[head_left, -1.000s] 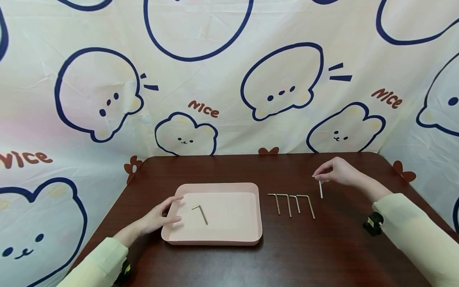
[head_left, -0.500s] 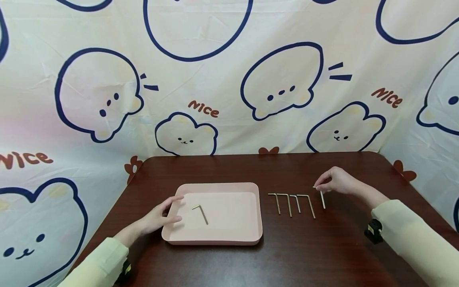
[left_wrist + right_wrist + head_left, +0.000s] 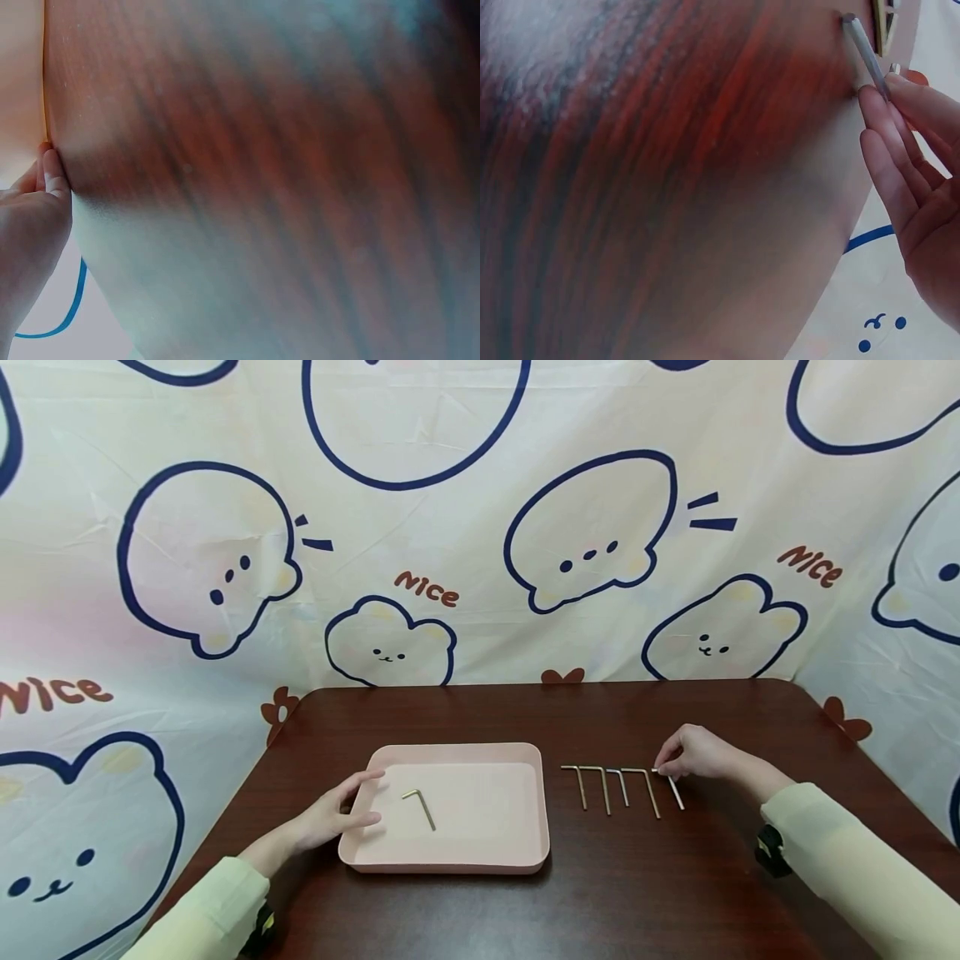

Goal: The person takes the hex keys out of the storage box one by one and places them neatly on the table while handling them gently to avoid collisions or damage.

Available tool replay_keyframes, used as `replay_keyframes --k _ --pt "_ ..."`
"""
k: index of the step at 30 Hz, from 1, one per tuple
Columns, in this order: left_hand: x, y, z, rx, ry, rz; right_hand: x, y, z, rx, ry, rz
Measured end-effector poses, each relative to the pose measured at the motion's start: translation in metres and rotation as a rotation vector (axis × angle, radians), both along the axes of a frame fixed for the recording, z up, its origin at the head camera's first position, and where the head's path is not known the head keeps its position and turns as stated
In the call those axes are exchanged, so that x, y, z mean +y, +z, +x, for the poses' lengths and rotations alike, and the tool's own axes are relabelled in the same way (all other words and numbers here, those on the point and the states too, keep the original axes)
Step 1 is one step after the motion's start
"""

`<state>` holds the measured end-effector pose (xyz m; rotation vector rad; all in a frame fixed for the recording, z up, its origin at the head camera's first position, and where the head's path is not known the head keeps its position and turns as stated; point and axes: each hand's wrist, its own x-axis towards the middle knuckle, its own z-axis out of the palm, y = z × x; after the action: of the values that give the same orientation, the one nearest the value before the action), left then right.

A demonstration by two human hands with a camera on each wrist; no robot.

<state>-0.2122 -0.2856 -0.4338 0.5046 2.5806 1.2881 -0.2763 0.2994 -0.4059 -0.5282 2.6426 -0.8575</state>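
My right hand point(image 3: 693, 753) pinches a silver hex key point(image 3: 676, 792) by its short-arm end, at the right end of a row of L-shaped hex keys point(image 3: 604, 791). In the right wrist view the held hex key point(image 3: 866, 56) sticks out past the fingertips. My left hand point(image 3: 322, 818) holds the left rim of a shallow pink tray point(image 3: 487, 852), its thumb and index finger reaching over the rim. Inside the tray lies one brass-coloured hex key point(image 3: 424, 810). In the left wrist view, fingers point(image 3: 52, 174) meet the tray's edge.
A dark brown wooden table point(image 3: 600, 893) bears everything. The row of hex keys lies just right of the tray, long arms toward the front. A cartoon-printed curtain point(image 3: 480, 527) hangs behind the table and at both sides.
My right hand has come down and toward the front with the silver hex key, bringing it level with the row. The left hand and the tray have stayed in place.
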Motion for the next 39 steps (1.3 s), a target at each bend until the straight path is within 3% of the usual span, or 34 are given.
replay_keyframes --k 11,22,32,39 --pt "0.001 0.002 0.0 0.004 0.01 -0.01 -0.003 -0.007 -0.004 0.078 -0.025 0.067" --pt "0.0 0.001 0.0 -0.001 0.01 -0.004 -0.004 -0.01 -0.002 0.112 -0.016 0.052" --pt "0.0 0.002 0.001 -0.005 0.013 -0.005 -0.006 -0.005 -0.004 0.09 -0.033 0.04" --pt "0.0 0.001 0.0 -0.001 0.015 -0.011 -0.015 0.008 -0.008 0.125 -0.021 0.022"
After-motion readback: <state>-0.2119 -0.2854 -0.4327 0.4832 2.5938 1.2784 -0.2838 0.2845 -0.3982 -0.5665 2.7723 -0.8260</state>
